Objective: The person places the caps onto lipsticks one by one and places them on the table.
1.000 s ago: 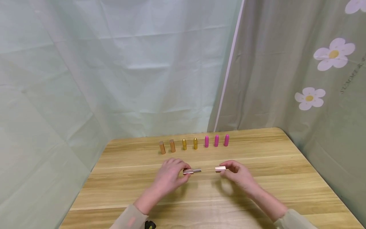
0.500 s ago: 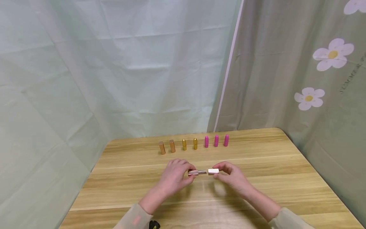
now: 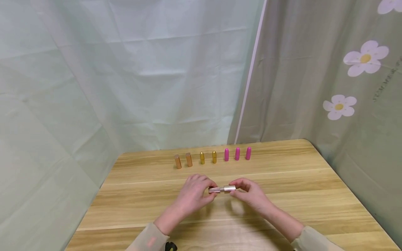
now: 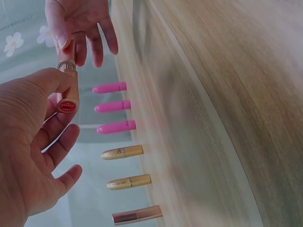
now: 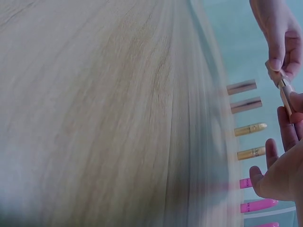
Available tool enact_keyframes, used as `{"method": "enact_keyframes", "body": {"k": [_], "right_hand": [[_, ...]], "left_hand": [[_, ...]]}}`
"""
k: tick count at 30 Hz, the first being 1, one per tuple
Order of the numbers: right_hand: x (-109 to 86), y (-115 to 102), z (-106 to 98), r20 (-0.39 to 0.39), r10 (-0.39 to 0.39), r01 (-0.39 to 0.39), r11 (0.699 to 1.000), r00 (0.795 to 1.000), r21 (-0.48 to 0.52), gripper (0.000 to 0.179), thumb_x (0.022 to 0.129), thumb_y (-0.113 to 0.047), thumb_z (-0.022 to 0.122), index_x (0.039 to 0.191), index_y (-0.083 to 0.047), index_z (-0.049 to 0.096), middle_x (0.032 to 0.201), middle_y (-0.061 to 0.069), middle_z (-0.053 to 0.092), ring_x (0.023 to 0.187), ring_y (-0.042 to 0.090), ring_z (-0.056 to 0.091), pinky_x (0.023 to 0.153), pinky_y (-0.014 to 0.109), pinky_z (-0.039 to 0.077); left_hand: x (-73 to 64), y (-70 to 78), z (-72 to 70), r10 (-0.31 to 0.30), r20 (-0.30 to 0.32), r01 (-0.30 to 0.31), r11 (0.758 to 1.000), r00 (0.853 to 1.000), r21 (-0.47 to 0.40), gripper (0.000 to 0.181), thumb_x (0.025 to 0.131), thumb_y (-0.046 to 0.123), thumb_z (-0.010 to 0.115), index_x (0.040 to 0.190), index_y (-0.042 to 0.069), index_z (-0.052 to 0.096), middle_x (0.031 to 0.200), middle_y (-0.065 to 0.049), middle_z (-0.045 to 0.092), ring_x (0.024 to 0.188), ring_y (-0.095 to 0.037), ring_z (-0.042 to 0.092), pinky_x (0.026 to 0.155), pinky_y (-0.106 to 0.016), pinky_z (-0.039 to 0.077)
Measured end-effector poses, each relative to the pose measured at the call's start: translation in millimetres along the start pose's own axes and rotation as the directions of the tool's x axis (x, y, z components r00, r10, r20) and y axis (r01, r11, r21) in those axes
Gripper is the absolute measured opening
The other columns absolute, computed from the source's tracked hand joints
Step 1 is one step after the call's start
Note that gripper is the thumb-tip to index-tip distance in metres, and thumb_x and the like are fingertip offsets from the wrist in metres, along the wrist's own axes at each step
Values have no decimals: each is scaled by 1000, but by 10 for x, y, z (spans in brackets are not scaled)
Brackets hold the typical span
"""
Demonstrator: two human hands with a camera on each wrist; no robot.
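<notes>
My left hand [image 3: 194,192] pinches the rose-gold base of a lipstick [image 3: 214,190] between thumb and fingers. A round red label [image 4: 67,105] shows on its end in the left wrist view. Facing it, my right hand [image 3: 253,196] pinches the matching rose-gold cap [image 3: 230,188], its other fingers spread in the right wrist view. Base and cap lie level, end to end, above the table. The cap covers part of the inner tube, and a short metallic stretch [image 3: 222,189] shows between the two parts.
Along the back of the wooden table [image 3: 282,174] stands a row of upright tubes: two rose-gold lipsticks [image 3: 189,159], two gold bullet-shaped ones [image 3: 202,158] and three pink ones [image 3: 237,153]. Pale curtains [image 3: 176,76] hang behind. A small black object [image 3: 171,246] sits by the left sleeve.
My hands have come together; the right moved left with the cap and the left shifted slightly right. The cap, apart from the base before, now goes over its inner tube.
</notes>
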State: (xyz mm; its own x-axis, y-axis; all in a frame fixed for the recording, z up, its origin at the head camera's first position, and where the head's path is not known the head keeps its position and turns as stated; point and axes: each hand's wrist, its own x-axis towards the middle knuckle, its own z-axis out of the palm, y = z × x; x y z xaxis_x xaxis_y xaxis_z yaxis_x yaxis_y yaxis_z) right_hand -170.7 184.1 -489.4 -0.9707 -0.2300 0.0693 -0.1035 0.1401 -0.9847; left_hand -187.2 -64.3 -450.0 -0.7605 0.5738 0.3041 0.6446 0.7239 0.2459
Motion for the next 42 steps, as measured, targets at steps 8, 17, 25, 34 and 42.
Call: {"method": "enact_keyframes", "body": {"k": [8,17,25,34,42], "right_hand": [[21,26,45,10,-7,7,1000,1000,-18,33,90,-17,80,119,-5,70,109,7,73,120,27,62,104,46,42],[20,55,63,12,-19,19,1000,1000,9,30,88,-12,81,115,-5,71,113,7,73,122,27,61,112,59,36],[10,31,84,8,-42,42,999,999,-5,31,89,-13,80,116,-2,71,110,8,73,121,28,61,112,59,36],[6,-111,134,30,-52,54,998,998,-43,32,92,-21,78,121,-8,71,116,3,73,129,31,56,111,60,35],[42,-117,-207,5,-31,32,997,999,-64,30,99,-21,70,122,-2,68,122,15,70,117,29,63,95,28,52]], "left_hand": [[4,13,14,17,5,-17,1000,1000,0,14,90,34,78,101,26,74,101,15,66,104,-15,58,102,-42,43],[1,2,32,28,9,-28,1000,1000,-11,13,90,33,77,100,27,73,102,16,66,107,-15,59,104,-45,44],[-10,1,56,27,19,-26,1000,999,-15,14,89,36,79,98,27,72,98,16,65,100,-13,57,96,-42,45],[-60,-45,78,-7,24,8,999,1000,-40,22,90,37,79,109,26,74,105,14,68,101,-14,58,99,-45,44],[-202,-540,12,-185,-121,168,977,975,-134,22,85,24,85,106,21,78,98,7,68,91,-17,61,79,-41,47]]}}
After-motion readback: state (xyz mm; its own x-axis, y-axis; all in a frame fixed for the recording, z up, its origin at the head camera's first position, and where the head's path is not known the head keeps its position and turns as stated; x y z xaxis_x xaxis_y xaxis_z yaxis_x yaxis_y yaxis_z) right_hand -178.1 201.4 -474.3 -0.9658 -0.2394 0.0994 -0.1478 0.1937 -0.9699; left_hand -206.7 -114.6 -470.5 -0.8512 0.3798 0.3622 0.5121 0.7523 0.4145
